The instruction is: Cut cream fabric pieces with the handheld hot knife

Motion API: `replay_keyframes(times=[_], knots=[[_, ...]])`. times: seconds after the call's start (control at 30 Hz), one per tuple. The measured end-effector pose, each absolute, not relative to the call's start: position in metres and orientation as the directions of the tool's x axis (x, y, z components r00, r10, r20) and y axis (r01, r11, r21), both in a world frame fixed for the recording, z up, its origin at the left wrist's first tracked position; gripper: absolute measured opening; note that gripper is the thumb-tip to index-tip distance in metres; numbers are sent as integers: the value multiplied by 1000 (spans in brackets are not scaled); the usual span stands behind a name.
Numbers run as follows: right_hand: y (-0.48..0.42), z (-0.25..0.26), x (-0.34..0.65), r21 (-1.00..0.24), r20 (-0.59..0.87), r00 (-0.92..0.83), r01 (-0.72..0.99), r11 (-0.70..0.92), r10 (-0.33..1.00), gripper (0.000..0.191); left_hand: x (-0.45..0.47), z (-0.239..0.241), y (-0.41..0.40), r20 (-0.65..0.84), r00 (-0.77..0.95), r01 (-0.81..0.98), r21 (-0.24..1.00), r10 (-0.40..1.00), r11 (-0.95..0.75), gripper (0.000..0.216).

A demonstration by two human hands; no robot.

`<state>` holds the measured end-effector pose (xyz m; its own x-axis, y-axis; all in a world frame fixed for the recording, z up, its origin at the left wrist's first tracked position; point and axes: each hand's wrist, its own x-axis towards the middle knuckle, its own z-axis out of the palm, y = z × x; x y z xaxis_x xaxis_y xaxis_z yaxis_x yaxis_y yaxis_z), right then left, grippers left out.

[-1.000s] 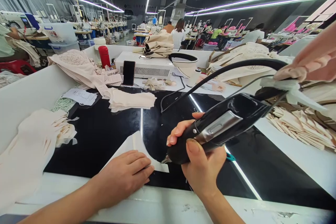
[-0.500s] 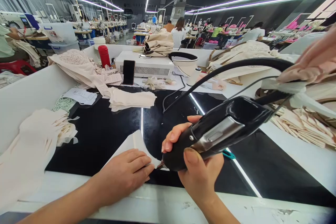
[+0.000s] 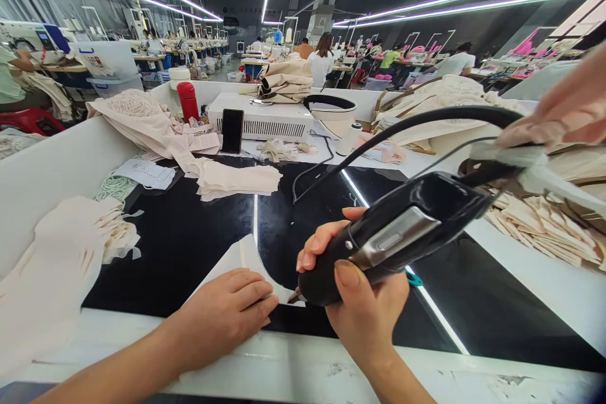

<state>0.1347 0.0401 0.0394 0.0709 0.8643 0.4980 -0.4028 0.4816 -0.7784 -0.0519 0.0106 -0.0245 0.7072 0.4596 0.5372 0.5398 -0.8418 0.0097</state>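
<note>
My left hand [image 3: 222,315] lies flat, fingers together, pressing a pale fabric piece [image 3: 246,259] onto the black table top [image 3: 189,246]. My right hand [image 3: 360,303] is wrapped round a black hand-held cutting tool [image 3: 402,233] with a metal plate on its side. The tool's tip rests at the fabric's curved edge, just right of my left fingertips. A thick black cable [image 3: 426,120] runs from the tool's rear up and to the right.
Stacks of cream fabric pieces [image 3: 237,180] lie at the table's centre back, left edge [image 3: 52,259] and right [image 3: 544,227]. A white box unit [image 3: 265,117], a phone [image 3: 232,130] and a red bottle [image 3: 188,101] stand behind. Another person's hand [image 3: 563,107] shows at the right edge.
The tool's tip dipped left to the fabric edge near my left fingertips and stays there; my right hand shifted slightly. My left hand has not moved.
</note>
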Motion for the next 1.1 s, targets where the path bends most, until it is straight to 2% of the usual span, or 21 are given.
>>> replay_keyframes(times=[0.3, 0.53, 0.8, 0.93, 1.03, 1.1], knots=[[39, 38, 142, -780, 509, 100, -364, 508, 855, 37, -54, -26, 14, 536, 712, 542, -9, 453, -841, 27], [41, 38, 145, -786, 523, 99, -329, 524, 847, 38, -66, -11, 10, 512, 667, 579, 101, 541, -809, 32], [67, 40, 156, -792, 524, 185, -253, 556, 831, 36, -95, -11, 12, 441, 639, 632, 165, 630, -757, 30], [80, 41, 153, -801, 520, 201, -223, 556, 830, 30, -84, -4, 3, 344, 607, 661, 282, 717, -695, 28], [82, 43, 148, -795, 525, 189, -240, 557, 830, 28, -73, 7, 0, 165, 568, 713, 390, 806, -582, 22], [81, 44, 145, -788, 530, 171, -264, 557, 831, 26, -68, 15, 5, 51, 562, 750, 389, 825, -535, 24]])
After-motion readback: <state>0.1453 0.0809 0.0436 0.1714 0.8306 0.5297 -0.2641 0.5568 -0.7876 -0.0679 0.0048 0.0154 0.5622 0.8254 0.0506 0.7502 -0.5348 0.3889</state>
